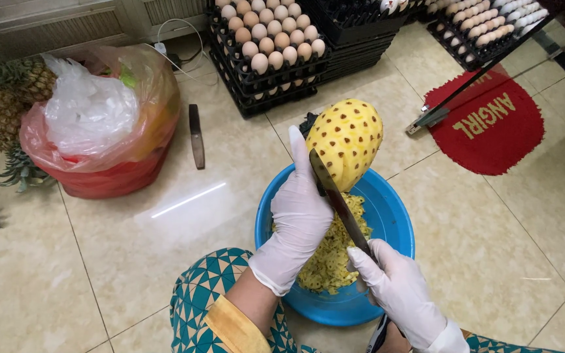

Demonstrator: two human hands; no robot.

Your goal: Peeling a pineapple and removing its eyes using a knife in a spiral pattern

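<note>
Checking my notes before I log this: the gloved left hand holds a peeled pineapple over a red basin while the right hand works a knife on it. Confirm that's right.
Not quite: the basin is blue, not red, as the head view shows. The rest stands: the left hand holds the peeled pineapple over it while the right hand works the knife on it.

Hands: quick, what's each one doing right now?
Left hand: closed on the peeled pineapple, above the blue basin.
Right hand: closed on the knife.

Beige tiled floor (165, 261) bearing: blue basin (393, 222) at lower centre; red bag (109, 180) upper left; black egg trays (276, 82) top centre; red mat (492, 131) upper right; knife (196, 136) left of centre.
</note>
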